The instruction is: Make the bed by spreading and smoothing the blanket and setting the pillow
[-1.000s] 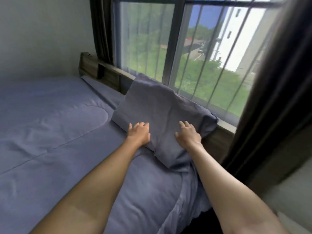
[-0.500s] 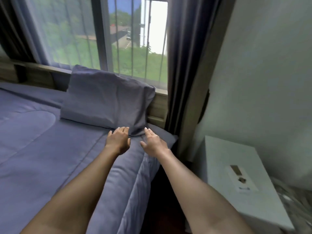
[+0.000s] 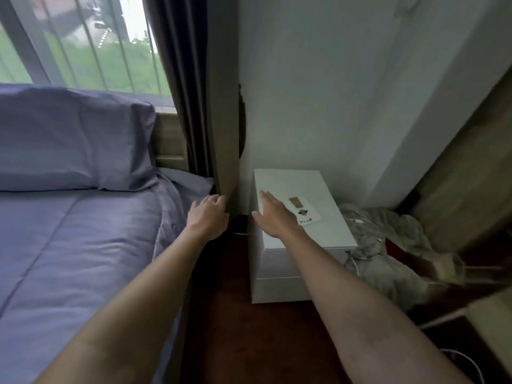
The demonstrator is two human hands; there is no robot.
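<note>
A purple pillow (image 3: 66,137) leans upright against the wooden headboard (image 3: 169,142) under the window at the left. The purple blanket (image 3: 69,245) lies spread flat over the bed, its edge hanging down the right side. My left hand (image 3: 206,216) hovers just past the bed's right edge, beside the curtain's bottom, fingers loosely curled and holding nothing. My right hand (image 3: 275,214) is spread flat, palm down, over the front left part of the white nightstand (image 3: 304,239). Neither hand touches the pillow or blanket.
A dark curtain (image 3: 199,92) hangs between bed and nightstand. Small items on a card (image 3: 303,210) lie on the nightstand top. Crumpled pale cloth (image 3: 388,245) and white cables lie on the dark red floor (image 3: 235,328) at the right.
Both hands left the pillow and moved right off the bed. My view swung right, from pillow and window to the nightstand and wall.
</note>
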